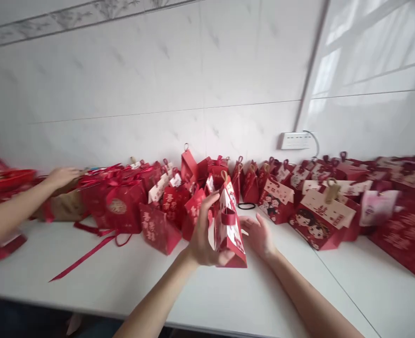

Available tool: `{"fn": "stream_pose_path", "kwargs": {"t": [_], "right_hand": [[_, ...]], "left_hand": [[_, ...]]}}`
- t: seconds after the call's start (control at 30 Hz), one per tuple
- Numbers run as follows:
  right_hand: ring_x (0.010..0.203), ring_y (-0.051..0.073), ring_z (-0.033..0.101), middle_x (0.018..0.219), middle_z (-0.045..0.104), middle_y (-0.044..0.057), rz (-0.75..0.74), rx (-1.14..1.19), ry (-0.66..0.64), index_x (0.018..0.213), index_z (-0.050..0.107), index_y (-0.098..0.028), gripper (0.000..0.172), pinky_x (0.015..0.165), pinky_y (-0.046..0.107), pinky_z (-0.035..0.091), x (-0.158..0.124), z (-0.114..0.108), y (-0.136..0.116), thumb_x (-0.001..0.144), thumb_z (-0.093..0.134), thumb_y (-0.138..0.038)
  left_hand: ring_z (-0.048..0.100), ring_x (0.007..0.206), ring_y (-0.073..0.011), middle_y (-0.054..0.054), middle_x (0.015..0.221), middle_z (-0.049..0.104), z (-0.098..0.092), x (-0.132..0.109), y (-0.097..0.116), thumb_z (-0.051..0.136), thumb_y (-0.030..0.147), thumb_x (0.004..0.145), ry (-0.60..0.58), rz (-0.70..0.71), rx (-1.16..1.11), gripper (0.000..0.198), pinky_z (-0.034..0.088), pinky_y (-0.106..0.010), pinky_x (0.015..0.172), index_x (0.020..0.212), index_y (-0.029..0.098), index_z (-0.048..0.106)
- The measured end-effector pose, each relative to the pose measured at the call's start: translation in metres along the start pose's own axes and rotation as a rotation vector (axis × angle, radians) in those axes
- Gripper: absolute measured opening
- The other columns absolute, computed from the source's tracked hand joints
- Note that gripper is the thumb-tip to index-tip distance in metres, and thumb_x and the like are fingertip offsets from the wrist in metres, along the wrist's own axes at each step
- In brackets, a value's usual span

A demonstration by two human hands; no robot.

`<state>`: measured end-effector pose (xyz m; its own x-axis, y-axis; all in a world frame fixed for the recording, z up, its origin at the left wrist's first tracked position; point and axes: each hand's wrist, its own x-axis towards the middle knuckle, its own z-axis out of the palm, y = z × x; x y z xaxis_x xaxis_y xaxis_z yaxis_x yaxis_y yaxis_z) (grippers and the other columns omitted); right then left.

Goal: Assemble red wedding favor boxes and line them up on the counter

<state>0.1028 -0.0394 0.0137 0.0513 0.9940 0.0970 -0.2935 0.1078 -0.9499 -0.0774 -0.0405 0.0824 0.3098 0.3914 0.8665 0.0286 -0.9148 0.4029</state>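
My left hand grips a red and white triangular gift box above the white table. The box stands nearly upright, its narrow side towards me, with a dark red ribbon band across it and a tan loop on top. Just right of the box is my right hand, palm partly turned up and fingers apart. Its fingertips reach behind the box, so I cannot tell whether they touch it. A black ring-shaped band lies on the table beyond my right hand.
Rows of red gift boxes line the wall on both sides. A red ribbon trails over the table at left. Another person's hand reaches among red bags. A socket strip is on the wall.
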Motion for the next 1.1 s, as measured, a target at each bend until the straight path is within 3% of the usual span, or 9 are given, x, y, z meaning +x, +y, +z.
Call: {"fn": "stream_pose_path", "kwargs": {"t": [0.1,0.23,0.4,0.57,0.67,0.73,0.87,1.0,1.1], "right_hand": [[0.092,0.028,0.06,0.094,0.065,0.01,-0.128,-0.085,0.216,0.09,0.056,-0.02,0.065,0.076,0.037,0.049,0.004,-0.009,-0.005,0.073,0.031,-0.078],[0.082,0.024,0.056,0.087,0.063,0.007,-0.245,-0.349,0.34,0.081,0.051,-0.02,0.052,0.073,0.035,0.045,0.001,-0.01,-0.005,0.077,0.043,-0.071],[0.068,0.018,0.047,0.072,0.052,0.002,-0.273,-0.753,0.499,0.066,0.044,-0.021,0.044,0.064,0.032,0.042,-0.008,-0.003,-0.003,0.083,0.047,-0.061],[0.1,0.025,0.053,0.106,0.054,0.011,-0.785,-0.875,0.558,0.106,0.049,-0.019,0.027,0.086,0.043,0.047,-0.004,0.004,-0.022,0.088,0.051,-0.039],[0.116,0.026,0.049,0.117,0.053,0.014,-1.032,-1.007,0.394,0.119,0.045,-0.019,0.028,0.096,0.046,0.043,0.007,0.011,-0.044,0.092,0.046,-0.028],[0.104,0.024,0.056,0.104,0.06,0.01,-1.046,-1.124,0.229,0.114,0.051,-0.02,0.023,0.092,0.044,0.045,0.014,0.013,-0.054,0.093,0.047,-0.029],[0.077,0.019,0.057,0.078,0.059,0.003,-1.088,-1.1,0.218,0.095,0.055,-0.022,0.009,0.072,0.035,0.049,0.018,0.009,-0.049,0.093,0.051,-0.029],[0.109,0.024,0.054,0.112,0.053,0.011,-1.253,-0.996,0.38,0.109,0.048,-0.022,0.016,0.087,0.043,0.049,0.005,0.006,-0.03,0.093,0.05,-0.023],[0.113,0.024,0.053,0.115,0.051,0.012,-1.171,-0.959,0.348,0.109,0.051,-0.023,0.015,0.092,0.045,0.048,-0.007,0.008,-0.03,0.096,0.044,-0.029]], "left_hand": [[0.051,0.125,-0.0326,-0.017,0.136,0.049,0.03,-0.01,-0.042,0.049,0.068,0.078,-0.198,-0.109,-0.178,0.08,0.043,-0.051,0.104,0.139,0.02,0.031],[0.061,0.112,-0.0297,-0.012,0.118,0.065,0.041,-0.025,-0.078,0.053,0.048,0.082,-0.445,-0.203,-0.019,0.049,0.05,-0.045,0.096,0.122,0.021,0.055],[0.061,0.111,-0.0255,-0.014,0.117,0.064,0.032,-0.029,-0.089,0.035,0.037,0.093,-0.19,-0.361,-0.006,0.037,0.051,-0.043,0.092,0.123,0.019,0.048],[0.064,0.105,-0.0248,-0.014,0.119,0.062,0.035,-0.026,-0.078,0.053,0.051,0.082,0.029,-0.369,-0.141,0.056,0.055,-0.039,0.085,0.126,0.018,0.039],[0.069,0.089,-0.0227,-0.008,0.101,0.069,0.042,-0.024,-0.069,0.064,0.042,0.077,-0.01,-0.458,-0.034,0.046,0.057,-0.035,0.075,0.114,0.02,0.049],[0.069,0.086,-0.0224,-0.006,0.095,0.07,0.044,-0.023,-0.064,0.064,0.041,0.077,-0.021,-0.471,-0.001,0.04,0.056,-0.034,0.073,0.109,0.021,0.052],[0.066,0.079,-0.0196,-0.004,0.089,0.068,0.043,-0.024,-0.06,0.055,0.043,0.085,-0.029,-0.35,-0.017,0.03,0.054,-0.031,0.067,0.105,0.021,0.055],[0.061,0.074,-0.0176,-0.005,0.084,0.063,0.041,-0.027,-0.055,0.031,0.05,0.094,-0.076,-0.084,-0.112,0.04,0.052,-0.03,0.065,0.1,0.022,0.058],[0.059,0.083,-0.0173,-0.006,0.091,0.059,0.042,-0.028,-0.051,0.04,0.042,0.093,-0.044,0.101,0.018,0.03,0.052,-0.029,0.07,0.106,0.021,0.057]]}}
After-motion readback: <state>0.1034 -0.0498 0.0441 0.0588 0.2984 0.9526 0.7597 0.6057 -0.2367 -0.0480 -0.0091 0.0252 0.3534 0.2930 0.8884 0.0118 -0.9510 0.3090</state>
